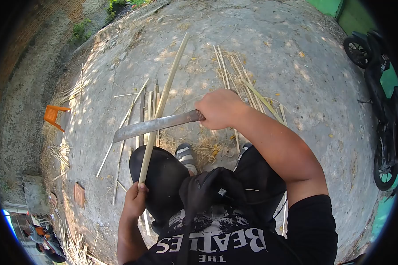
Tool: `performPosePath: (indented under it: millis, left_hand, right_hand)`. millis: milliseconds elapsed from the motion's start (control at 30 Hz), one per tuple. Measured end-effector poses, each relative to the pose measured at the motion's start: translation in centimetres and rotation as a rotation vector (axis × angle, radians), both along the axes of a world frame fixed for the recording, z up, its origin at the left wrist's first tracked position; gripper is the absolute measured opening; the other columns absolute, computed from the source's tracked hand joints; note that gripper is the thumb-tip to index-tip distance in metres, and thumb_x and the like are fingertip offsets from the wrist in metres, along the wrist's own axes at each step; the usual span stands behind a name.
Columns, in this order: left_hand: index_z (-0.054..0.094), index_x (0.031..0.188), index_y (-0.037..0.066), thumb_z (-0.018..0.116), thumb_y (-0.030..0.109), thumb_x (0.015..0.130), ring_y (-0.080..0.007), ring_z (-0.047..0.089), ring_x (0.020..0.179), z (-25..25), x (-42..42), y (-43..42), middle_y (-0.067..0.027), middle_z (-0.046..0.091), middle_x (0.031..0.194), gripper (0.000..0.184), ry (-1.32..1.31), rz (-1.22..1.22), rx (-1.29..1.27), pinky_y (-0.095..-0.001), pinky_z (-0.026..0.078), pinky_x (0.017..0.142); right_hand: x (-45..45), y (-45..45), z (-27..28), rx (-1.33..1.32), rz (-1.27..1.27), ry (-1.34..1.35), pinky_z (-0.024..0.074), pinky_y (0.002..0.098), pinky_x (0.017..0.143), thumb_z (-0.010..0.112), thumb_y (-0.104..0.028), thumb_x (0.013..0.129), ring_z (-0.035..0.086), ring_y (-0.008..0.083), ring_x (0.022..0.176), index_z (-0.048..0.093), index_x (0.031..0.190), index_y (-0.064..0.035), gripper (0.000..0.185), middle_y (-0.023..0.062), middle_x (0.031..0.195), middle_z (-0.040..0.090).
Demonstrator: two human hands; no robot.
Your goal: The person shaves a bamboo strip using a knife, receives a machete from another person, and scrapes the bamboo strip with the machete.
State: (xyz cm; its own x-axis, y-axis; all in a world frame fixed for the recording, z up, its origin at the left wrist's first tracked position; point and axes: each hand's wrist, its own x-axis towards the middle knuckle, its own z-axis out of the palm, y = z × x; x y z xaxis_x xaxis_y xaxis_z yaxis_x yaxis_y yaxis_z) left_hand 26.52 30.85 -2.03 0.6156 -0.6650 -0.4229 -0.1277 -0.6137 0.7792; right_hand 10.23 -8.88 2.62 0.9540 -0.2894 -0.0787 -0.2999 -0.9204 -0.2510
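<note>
My right hand (219,109) is closed round the handle of a machete (157,125), whose broad blade points left and crosses over a long pale bamboo strip (167,88). The strip's lower end is held in my left hand (136,198), thumb on top, beside my knee. From there the strip slants up and away, passing over my dark trouser leg (157,170). The blade lies across the strip's middle part; whether the edge touches it is hard to tell.
More strips lie on the concrete ground (314,88), left (124,115) and right (247,84) of centre, amid shavings (208,148). An orange stool (53,115) and a brick (79,194) are at left. A motorcycle (381,110) stands at far right.
</note>
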Motion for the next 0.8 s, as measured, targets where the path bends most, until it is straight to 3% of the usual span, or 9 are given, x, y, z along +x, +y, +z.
performPosePath:
  millis: [100, 267, 400, 600, 667, 700, 800]
  left_hand:
    - [0.06, 0.092, 0.006, 0.048, 0.036, 0.114, -0.0047, 0.042, 0.066, 0.3, -0.5, -0.5, 0.0057, 0.049, 0.072, 0.039, -0.048, 0.011, 0.013, -0.0254, 0.035, 0.058]
    - [0.06, 0.092, 0.004, 0.048, 0.038, 0.113, -0.0059, 0.045, 0.066, 0.3, -1.1, -0.6, 0.0039, 0.052, 0.071, 0.041, -0.14, 0.019, -0.004, -0.027, 0.038, 0.058]
    - [0.061, 0.092, 0.002, 0.048, 0.038, 0.113, -0.0083, 0.048, 0.066, 0.3, -0.8, -0.3, 0.0006, 0.053, 0.069, 0.043, -0.182, 0.024, 0.069, -0.0306, 0.04, 0.058]
    - [0.06, 0.091, -0.001, 0.05, 0.032, 0.112, -0.0265, 0.058, 0.061, 1.6, -1.6, -1.4, -0.0151, 0.059, 0.066, 0.04, -0.425, -0.141, 0.131, -0.0406, 0.044, 0.059]
    - [0.06, 0.091, -0.001, 0.049, 0.035, 0.112, -0.0247, 0.06, 0.063, 1.7, -1.7, -1.1, -0.0138, 0.06, 0.067, 0.042, -0.421, -0.144, 0.153, -0.0408, 0.045, 0.06]
    - [0.061, 0.091, 0.0, 0.049, 0.036, 0.112, -0.0238, 0.061, 0.064, 1.8, -1.7, -1.0, -0.0131, 0.061, 0.068, 0.043, -0.418, -0.147, 0.162, -0.0409, 0.046, 0.061]
    - [0.059, 0.09, -0.001, 0.051, 0.031, 0.111, -0.0337, 0.061, 0.062, 2.2, -2.1, -1.4, -0.0193, 0.062, 0.069, 0.039, -0.47, -0.142, 0.102, -0.0435, 0.045, 0.06]
  right_hand:
    - [0.5, -0.5, -3.6, 0.138, 0.025, -0.038, 0.0563, 0.0519, 0.073, 0.072, -0.028, 0.08, 0.072, 0.0372, 0.086, 0.071, 0.087, -0.0126, 0.017, 0.0125, 0.084, 0.073]
    - [1.4, -3.8, -5.2, 0.199, -0.168, -0.169, 0.055, 0.0527, 0.072, 0.07, -0.023, 0.077, 0.071, 0.0385, 0.085, 0.07, 0.084, -0.0113, 0.014, 0.0144, 0.082, 0.072]
    - [0.5, -2.4, -4.0, 0.217, -0.173, 0.004, 0.0572, 0.0512, 0.078, 0.07, -0.022, 0.077, 0.073, 0.0371, 0.092, 0.074, 0.09, -0.0142, 0.015, 0.0127, 0.09, 0.075]
    - [0.9, 1.5, -2.9, 0.13, 0.032, -0.016, 0.0571, 0.0513, 0.077, 0.071, -0.022, 0.076, 0.072, 0.0371, 0.089, 0.073, 0.089, -0.0131, 0.016, 0.0131, 0.089, 0.074]
    - [0.8, 0.4, -3.6, 0.108, 0.044, -0.056, 0.0554, 0.0528, 0.074, 0.071, -0.023, 0.074, 0.071, 0.039, 0.085, 0.07, 0.086, -0.0102, 0.017, 0.0159, 0.085, 0.072]
    - [0.8, -0.5, -4.0, 0.159, -0.015, -0.037, 0.0559, 0.0523, 0.075, 0.07, -0.022, 0.075, 0.072, 0.0387, 0.087, 0.071, 0.087, -0.011, 0.016, 0.0154, 0.087, 0.073]
    - [1.0, -2.6, -4.2, 0.223, -0.143, 0.011, 0.0564, 0.0517, 0.078, 0.067, -0.019, 0.075, 0.072, 0.0387, 0.091, 0.073, 0.09, -0.0119, 0.017, 0.0156, 0.091, 0.074]
